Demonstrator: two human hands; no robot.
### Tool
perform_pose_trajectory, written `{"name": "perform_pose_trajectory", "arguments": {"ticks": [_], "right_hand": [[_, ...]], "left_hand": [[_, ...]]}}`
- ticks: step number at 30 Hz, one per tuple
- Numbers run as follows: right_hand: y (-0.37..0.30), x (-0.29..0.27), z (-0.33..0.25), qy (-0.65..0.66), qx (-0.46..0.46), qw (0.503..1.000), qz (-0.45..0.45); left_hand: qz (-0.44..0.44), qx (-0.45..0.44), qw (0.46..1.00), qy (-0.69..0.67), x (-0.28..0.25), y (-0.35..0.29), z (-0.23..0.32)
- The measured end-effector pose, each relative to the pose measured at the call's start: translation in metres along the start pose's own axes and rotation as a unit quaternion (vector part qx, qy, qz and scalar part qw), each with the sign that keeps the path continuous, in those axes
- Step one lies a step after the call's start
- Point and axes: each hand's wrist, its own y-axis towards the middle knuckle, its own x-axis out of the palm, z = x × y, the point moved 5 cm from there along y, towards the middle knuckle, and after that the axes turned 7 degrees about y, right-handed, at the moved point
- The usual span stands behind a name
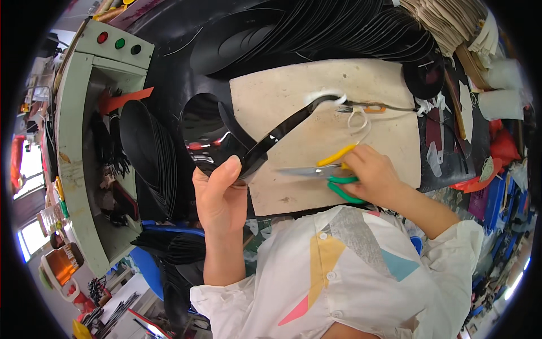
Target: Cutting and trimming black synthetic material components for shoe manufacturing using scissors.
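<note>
My left hand (220, 192) grips a glossy black curved piece (206, 135), thumb on top and fingers hidden underneath. A long narrow black strip (288, 125) runs from it up and to the right over the beige board (327, 195). At the strip's far end is a bright white curved part, blurred. In my right hand (370, 175) is a pair of scissors (305, 171) with one yellow and one green handle. Their blades point left toward the black piece, without touching it. Beyond the hands lie a thin white loop (358, 121) and a slim orange-handled tool (370, 108).
Stacked black curved sheets (339, 31) fan out along the back. More black sheets (149, 152) stand at left beside a pale green cabinet (84, 164) with buttons. At right are a round black disc (423, 76), beige sheets (451, 22) and red material (502, 144).
</note>
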Motion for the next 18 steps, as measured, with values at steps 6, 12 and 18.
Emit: {"name": "perform_pose_trajectory", "arguments": {"ticks": [6, 12, 18], "right_hand": [[0.019, -0.013, -0.029, 0.273, -0.025, 0.960, -0.056], [0.026, -0.020, -0.038, 0.245, -0.066, 0.967, 0.019], [0.026, -0.020, -0.037, 0.202, -0.088, 0.971, 0.091]], "left_hand": [[0.015, -0.020, 0.998, -0.051, -0.002, -0.001, -0.019], [0.010, 0.019, 0.999, -0.035, 0.002, -0.004, -0.025], [-0.010, 0.018, 0.999, -0.031, 0.009, -0.005, -0.027]]}}
